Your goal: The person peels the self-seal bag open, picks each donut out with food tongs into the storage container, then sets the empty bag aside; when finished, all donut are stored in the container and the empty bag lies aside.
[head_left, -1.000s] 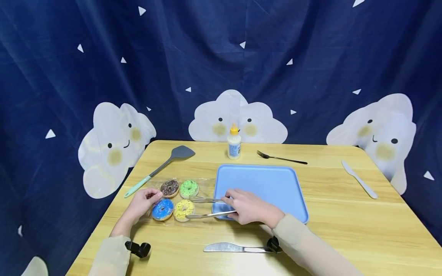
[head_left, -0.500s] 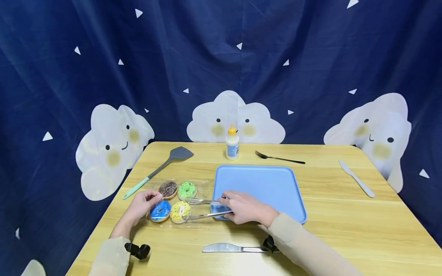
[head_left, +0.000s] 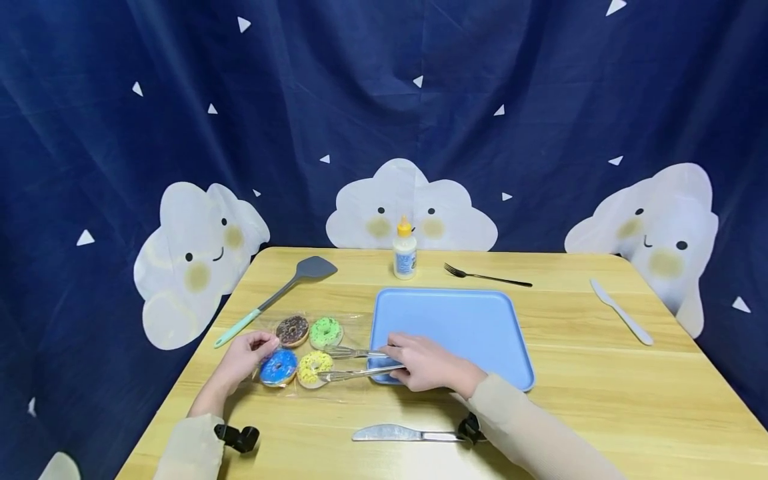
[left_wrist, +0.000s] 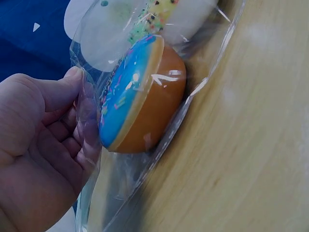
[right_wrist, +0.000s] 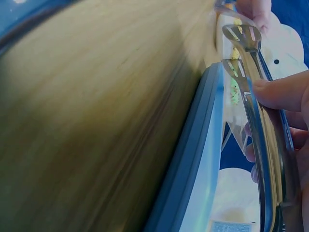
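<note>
Four toy donuts lie in a clear plastic bag (head_left: 354,319) on the wooden table: brown (head_left: 293,330), green (head_left: 326,332), blue (head_left: 279,367) and yellow (head_left: 315,365). My left hand (head_left: 266,343) pinches the bag's edge beside the blue donut (left_wrist: 140,101); its thumb and fingers (left_wrist: 58,96) curl round the film. My right hand (head_left: 396,361) grips metal tongs (head_left: 354,363) over the near left corner of the blue tray (head_left: 456,320). The tong arms reach to either side of the yellow donut. In the right wrist view, fingers (right_wrist: 280,92) press the tong arm (right_wrist: 253,72) above the tray rim (right_wrist: 193,164).
A metal knife (head_left: 408,435) lies near the front edge. A grey spatula with a green handle (head_left: 276,297) lies at the back left. At the back stand a glue bottle (head_left: 405,253) and a dark fork (head_left: 486,275). A white knife (head_left: 621,311) lies far right.
The tong arms have drawn a little closer together about the yellow donut. The left hand keeps its pinch on the bag and has barely moved.
</note>
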Tool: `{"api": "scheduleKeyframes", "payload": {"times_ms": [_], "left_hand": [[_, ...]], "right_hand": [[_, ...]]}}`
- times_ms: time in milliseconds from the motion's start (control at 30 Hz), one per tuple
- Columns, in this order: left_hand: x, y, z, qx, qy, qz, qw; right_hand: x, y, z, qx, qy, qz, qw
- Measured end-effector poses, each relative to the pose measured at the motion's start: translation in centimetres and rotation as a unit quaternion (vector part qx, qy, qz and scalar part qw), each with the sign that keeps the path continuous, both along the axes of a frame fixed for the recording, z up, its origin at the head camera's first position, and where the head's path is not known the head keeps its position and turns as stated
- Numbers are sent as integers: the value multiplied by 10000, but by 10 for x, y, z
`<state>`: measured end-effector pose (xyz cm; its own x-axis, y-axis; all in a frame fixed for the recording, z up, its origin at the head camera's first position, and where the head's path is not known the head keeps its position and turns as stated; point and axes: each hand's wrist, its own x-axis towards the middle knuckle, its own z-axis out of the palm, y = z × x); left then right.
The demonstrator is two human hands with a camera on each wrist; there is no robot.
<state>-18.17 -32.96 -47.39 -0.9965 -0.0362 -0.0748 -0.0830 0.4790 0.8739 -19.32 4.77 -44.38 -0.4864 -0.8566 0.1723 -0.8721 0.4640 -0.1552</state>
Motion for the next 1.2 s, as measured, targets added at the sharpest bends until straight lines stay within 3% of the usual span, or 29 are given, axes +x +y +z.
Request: {"api": "scheduleKeyframes", "payload": {"times_ms": [200, 700, 1200], "left_hand": [[0, -2, 0, 25, 52, -31, 10000], [1, -4, 1, 70, -33, 14, 10000], [-1, -4, 0, 25, -99, 30, 9999]], "right_hand": [[3, 11, 4, -90, 138, -9, 9999], [5, 61, 6, -654, 1001, -53, 9928], [13, 113, 14, -1009, 1265, -375, 9861]]}}
